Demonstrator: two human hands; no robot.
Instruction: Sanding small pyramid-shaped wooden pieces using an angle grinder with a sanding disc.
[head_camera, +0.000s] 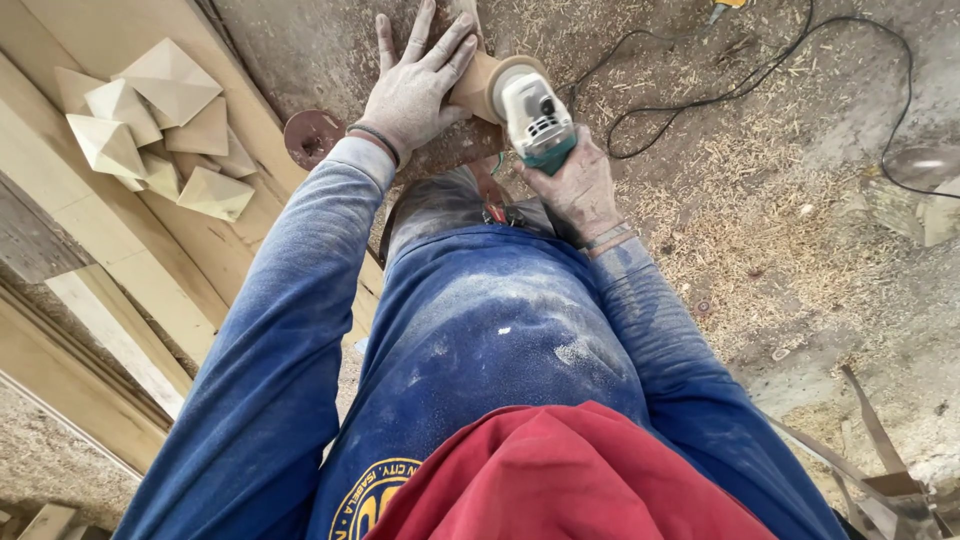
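Grinder (535, 115) in right hand (580, 190) — grip wrapped round the teal rear of the body, fingers closed on it, head pointing away from the person toward the tan disc (478, 88). Left hand (415, 85) lies flat with fingers spread on the wood piece (450, 145), pressing it down right next to the disc; it pinches nothing. The piece sits on the dusty floor (780, 230) just ahead of the person's knee, mostly hidden by both hands and the tool, so its outline can't be made out. Black cord (700, 95) loops across the sawdust to the right, well away from the disc. Handling judgement: grinder looks compact but dense, with a stiff housing, and likely to twist at the wrist when the disc bites — best held where it is now, on the rear barrel, wrist in line with the body. The piece looks rigid and dusty, so probably prone to sliding; a flat palm load near the contact point suits it, though the fingertips are close to the disc. To the left, a pile of pale pyramid blocks (150, 120) rests on planks (110, 260), and a round brown disc (312, 135) lies near the left wrist.
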